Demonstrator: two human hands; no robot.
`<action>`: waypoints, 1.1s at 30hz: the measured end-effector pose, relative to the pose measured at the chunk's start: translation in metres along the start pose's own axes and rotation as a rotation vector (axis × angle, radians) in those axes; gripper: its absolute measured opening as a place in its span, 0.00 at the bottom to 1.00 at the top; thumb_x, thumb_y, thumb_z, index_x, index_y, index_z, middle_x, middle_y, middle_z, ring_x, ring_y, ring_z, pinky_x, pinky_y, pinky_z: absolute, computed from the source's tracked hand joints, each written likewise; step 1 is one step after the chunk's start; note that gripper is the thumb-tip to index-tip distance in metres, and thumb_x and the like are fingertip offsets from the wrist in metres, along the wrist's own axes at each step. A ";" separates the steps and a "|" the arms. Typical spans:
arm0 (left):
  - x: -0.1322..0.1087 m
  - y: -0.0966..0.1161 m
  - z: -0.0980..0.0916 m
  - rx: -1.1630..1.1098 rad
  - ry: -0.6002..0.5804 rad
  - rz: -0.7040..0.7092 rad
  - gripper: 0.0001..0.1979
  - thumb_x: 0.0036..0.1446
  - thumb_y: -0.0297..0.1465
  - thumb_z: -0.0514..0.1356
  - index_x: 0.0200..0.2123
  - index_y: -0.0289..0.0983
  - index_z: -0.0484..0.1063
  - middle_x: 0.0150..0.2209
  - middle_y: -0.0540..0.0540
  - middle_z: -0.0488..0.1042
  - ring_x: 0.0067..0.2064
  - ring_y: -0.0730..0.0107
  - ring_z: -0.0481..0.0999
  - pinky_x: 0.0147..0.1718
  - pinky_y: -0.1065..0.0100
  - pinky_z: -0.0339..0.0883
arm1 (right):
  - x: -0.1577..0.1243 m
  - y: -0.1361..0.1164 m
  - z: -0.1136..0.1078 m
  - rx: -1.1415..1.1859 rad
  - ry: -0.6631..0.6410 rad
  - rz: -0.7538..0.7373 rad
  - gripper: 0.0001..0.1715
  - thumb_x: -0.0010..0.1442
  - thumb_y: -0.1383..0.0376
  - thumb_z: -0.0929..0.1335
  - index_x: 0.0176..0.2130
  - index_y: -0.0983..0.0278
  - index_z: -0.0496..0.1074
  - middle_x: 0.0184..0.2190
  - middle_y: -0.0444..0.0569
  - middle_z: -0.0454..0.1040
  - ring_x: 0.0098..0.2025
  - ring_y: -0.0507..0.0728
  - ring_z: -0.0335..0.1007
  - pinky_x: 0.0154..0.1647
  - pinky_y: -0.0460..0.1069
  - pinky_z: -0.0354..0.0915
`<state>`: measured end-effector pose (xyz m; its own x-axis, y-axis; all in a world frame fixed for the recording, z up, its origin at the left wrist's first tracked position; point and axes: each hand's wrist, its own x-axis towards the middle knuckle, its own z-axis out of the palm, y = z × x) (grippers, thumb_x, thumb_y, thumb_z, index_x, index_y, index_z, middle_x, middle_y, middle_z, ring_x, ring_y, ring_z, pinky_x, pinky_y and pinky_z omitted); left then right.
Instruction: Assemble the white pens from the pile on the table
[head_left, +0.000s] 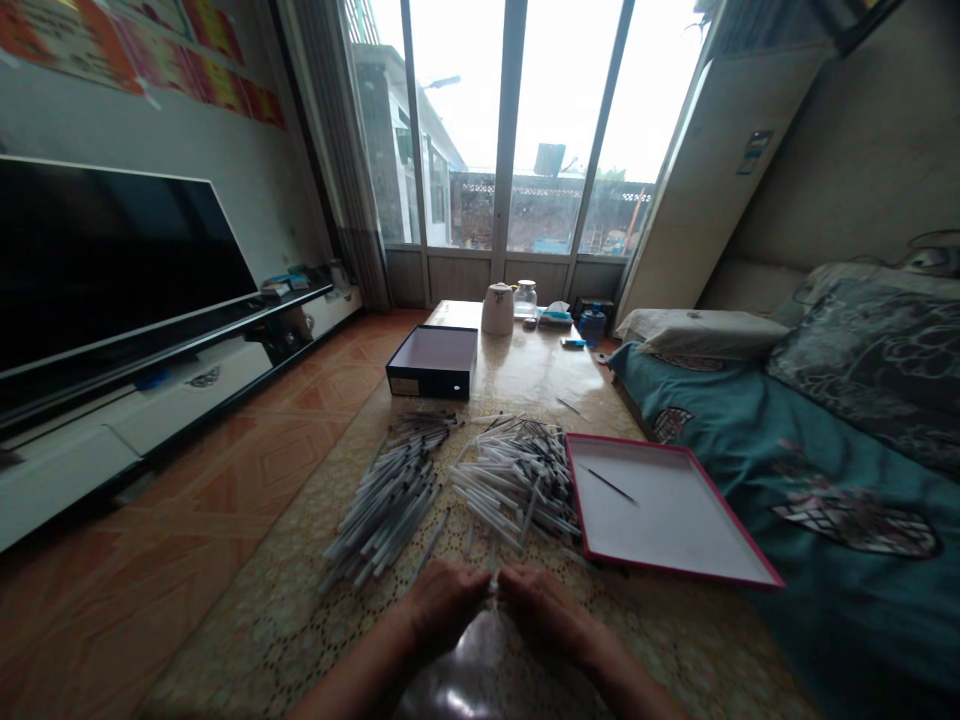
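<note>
My left hand (448,592) and my right hand (538,602) meet at the near part of the table, fingers closed and fingertips almost touching. A small pale thing shows between the fingertips, too blurred to name. Beyond my left hand lies a pile of slim white pen-like sticks with dark ends (390,500), mostly lined up one way. Past my right hand is a looser heap of white tubes (502,480), mixed with thin dark sticks. A shallow white box lid with a red rim (675,510) lies right of the heap, one thin dark stick (611,485) in it.
A dark open box (427,382) stands behind the piles. Farther back on the patterned table (262,610) are a pale kettle (498,310), a glass jar (525,298) and a tissue pack (556,314). A bed (720,410) borders the right; a television cabinet (165,400) runs along the left.
</note>
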<state>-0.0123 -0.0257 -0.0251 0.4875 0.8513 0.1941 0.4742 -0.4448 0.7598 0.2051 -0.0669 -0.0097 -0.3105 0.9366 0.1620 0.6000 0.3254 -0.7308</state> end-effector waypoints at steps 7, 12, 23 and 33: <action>0.010 -0.005 -0.014 -0.025 -0.082 -0.016 0.06 0.48 0.37 0.61 0.26 0.43 0.70 0.20 0.49 0.70 0.22 0.71 0.68 0.27 0.72 0.59 | 0.003 0.013 -0.037 -0.071 0.102 -0.009 0.11 0.59 0.64 0.60 0.28 0.62 0.66 0.24 0.44 0.71 0.27 0.51 0.66 0.28 0.43 0.56; 0.025 0.008 -0.015 -0.113 0.108 -0.095 0.11 0.54 0.38 0.54 0.28 0.39 0.72 0.28 0.45 0.71 0.30 0.67 0.70 0.34 0.68 0.62 | 0.050 0.011 -0.035 -0.186 0.235 0.203 0.10 0.58 0.64 0.61 0.30 0.63 0.69 0.24 0.47 0.73 0.29 0.55 0.71 0.29 0.44 0.57; 0.029 0.018 -0.002 -1.066 0.658 -0.556 0.16 0.38 0.38 0.67 0.30 0.34 0.74 0.21 0.52 0.70 0.22 0.77 0.68 0.24 0.74 0.64 | 0.031 -0.003 -0.007 0.262 0.237 0.272 0.21 0.59 0.53 0.58 0.25 0.63 0.66 0.20 0.45 0.70 0.20 0.52 0.67 0.21 0.44 0.59; 0.009 0.041 0.028 -1.356 0.735 -0.720 0.02 0.50 0.22 0.60 0.30 0.31 0.72 0.24 0.47 0.73 0.25 0.76 0.74 0.28 0.73 0.71 | 0.013 0.004 0.020 0.344 0.207 0.281 0.26 0.59 0.50 0.57 0.23 0.64 0.66 0.17 0.42 0.65 0.21 0.50 0.61 0.23 0.44 0.55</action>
<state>0.0326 -0.0441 -0.0097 -0.1321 0.8719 -0.4715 -0.6779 0.2676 0.6847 0.1890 -0.0562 -0.0235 0.0020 0.9995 0.0302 0.3501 0.0276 -0.9363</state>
